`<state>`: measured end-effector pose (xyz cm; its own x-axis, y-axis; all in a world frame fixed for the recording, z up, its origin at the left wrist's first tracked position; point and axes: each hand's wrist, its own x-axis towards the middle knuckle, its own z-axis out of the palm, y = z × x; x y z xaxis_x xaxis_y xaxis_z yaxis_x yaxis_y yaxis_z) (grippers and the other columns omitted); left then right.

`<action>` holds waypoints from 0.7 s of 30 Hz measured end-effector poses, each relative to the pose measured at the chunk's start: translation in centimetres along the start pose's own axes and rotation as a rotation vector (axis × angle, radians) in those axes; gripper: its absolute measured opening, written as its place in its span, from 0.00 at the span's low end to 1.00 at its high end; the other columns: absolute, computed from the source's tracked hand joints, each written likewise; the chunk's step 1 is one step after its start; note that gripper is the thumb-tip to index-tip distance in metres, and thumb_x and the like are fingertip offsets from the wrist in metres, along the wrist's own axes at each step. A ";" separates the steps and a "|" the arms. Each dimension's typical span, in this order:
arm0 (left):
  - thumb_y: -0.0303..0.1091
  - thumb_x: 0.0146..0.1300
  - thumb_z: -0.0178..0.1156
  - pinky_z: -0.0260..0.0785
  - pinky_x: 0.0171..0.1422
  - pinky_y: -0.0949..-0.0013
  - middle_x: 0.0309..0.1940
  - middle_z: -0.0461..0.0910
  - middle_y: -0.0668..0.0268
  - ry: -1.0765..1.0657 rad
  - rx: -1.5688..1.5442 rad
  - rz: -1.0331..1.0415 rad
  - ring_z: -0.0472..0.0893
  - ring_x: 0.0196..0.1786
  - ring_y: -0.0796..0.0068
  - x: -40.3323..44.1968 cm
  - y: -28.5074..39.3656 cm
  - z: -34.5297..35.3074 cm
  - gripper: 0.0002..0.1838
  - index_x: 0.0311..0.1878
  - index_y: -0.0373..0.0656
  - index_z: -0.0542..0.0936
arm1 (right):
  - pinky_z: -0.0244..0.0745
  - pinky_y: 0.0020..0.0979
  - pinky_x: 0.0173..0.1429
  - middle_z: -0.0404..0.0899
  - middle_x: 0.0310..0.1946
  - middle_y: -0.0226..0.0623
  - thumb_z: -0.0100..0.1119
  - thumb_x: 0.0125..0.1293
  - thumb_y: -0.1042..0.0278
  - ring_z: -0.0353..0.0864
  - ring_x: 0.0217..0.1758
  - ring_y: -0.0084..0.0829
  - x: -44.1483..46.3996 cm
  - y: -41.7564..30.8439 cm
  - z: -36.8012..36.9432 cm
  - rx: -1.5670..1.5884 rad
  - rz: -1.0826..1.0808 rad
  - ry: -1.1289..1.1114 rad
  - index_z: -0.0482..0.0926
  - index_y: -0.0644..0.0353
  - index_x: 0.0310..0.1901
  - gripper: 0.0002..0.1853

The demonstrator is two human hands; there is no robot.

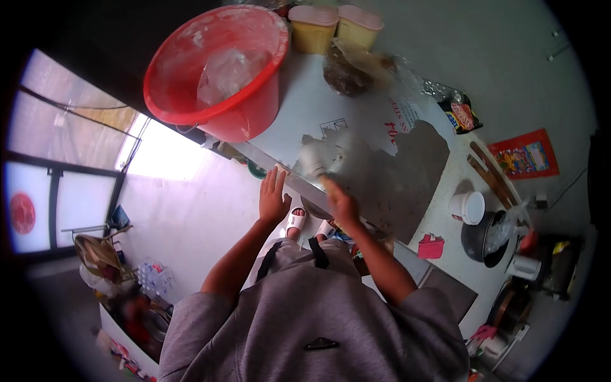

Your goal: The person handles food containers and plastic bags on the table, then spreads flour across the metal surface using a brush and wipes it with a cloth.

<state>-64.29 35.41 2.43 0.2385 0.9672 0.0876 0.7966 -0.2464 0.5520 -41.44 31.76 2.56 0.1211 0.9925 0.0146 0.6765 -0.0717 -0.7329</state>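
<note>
My right hand point(342, 205) is closed around the handle of a short brush with a pale head point(312, 159), blurred by motion. The brush head is over the near left part of the metal-topped counter point(407, 184), where a whitish smear point(340, 156) shows. My left hand point(273, 197) lies flat with its fingers stretched out at the counter's front edge and holds nothing. Left of the smear stands a large red bucket point(251, 118) with a clear plastic bag point(232, 73) inside and pale powdery marks.
Two yellowish containers with pink lids point(312, 28) and a dark bagged lump point(347, 71) stand at the back. To the right are a snack packet point(461, 114), a white tub point(468, 207), a dark pot point(480, 239) and a pink cloth point(431, 246). A chair point(98, 254) stands left.
</note>
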 end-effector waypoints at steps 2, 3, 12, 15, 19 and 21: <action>0.26 0.50 0.61 0.48 0.77 0.49 0.74 0.55 0.51 0.033 -0.011 -0.018 0.54 0.75 0.45 -0.2 0.4 -0.2 0.40 0.71 0.43 0.62 | 0.79 0.43 0.41 0.84 0.39 0.48 0.56 0.65 0.61 0.84 0.39 0.50 0.0 -1.1 0.2 0.042 -0.097 -0.083 0.77 0.45 0.59 0.20; 0.27 0.50 0.61 0.47 0.77 0.49 0.74 0.54 0.51 0.037 0.002 -0.036 0.54 0.75 0.47 -0.3 0.5 -0.2 0.41 0.71 0.44 0.62 | 0.79 0.43 0.41 0.84 0.39 0.48 0.56 0.65 0.61 0.84 0.39 0.50 0.5 -1.4 0.1 0.071 -0.099 -0.071 0.78 0.45 0.59 0.20; 0.39 0.56 0.59 0.39 0.78 0.44 0.75 0.52 0.53 0.027 0.156 -0.193 0.49 0.78 0.51 -1.9 0.9 -0.5 0.39 0.73 0.49 0.61 | 0.79 0.45 0.40 0.84 0.38 0.47 0.58 0.64 0.60 0.84 0.39 0.51 3.9 -0.5 0.9 -0.028 -0.021 -0.083 0.78 0.46 0.59 0.21; 0.44 0.60 0.56 0.34 0.79 0.43 0.76 0.51 0.53 0.048 0.202 -0.232 0.47 0.79 0.52 -2.3 0.5 -0.2 0.38 0.74 0.50 0.60 | 0.78 0.45 0.40 0.84 0.38 0.47 0.59 0.64 0.60 0.84 0.39 0.50 2.6 -1.4 1.6 0.059 -0.145 -0.141 0.77 0.46 0.60 0.21; 0.47 0.61 0.54 0.34 0.79 0.43 0.76 0.50 0.54 0.045 0.229 -0.247 0.47 0.78 0.51 -2.3 -0.4 -0.6 0.37 0.74 0.51 0.60 | 0.79 0.43 0.40 0.84 0.38 0.46 0.60 0.63 0.61 0.84 0.39 0.50 6.2 -0.3 0.4 0.134 -0.061 0.131 0.77 0.47 0.60 0.22; 0.46 0.61 0.54 0.34 0.79 0.43 0.76 0.50 0.53 0.035 0.212 -0.250 0.47 0.78 0.51 -2.3 -0.8 -1.1 0.37 0.74 0.50 0.60 | 0.79 0.42 0.41 0.84 0.37 0.46 0.60 0.63 0.60 0.84 0.39 0.49 7.7 0.7 -0.2 0.023 -0.035 0.153 0.77 0.45 0.60 0.22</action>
<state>-66.10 33.50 2.71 0.0048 1.0000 0.0012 0.9268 -0.0049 0.3755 -39.87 39.33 2.29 0.2083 0.9676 0.1427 0.6656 -0.0334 -0.7456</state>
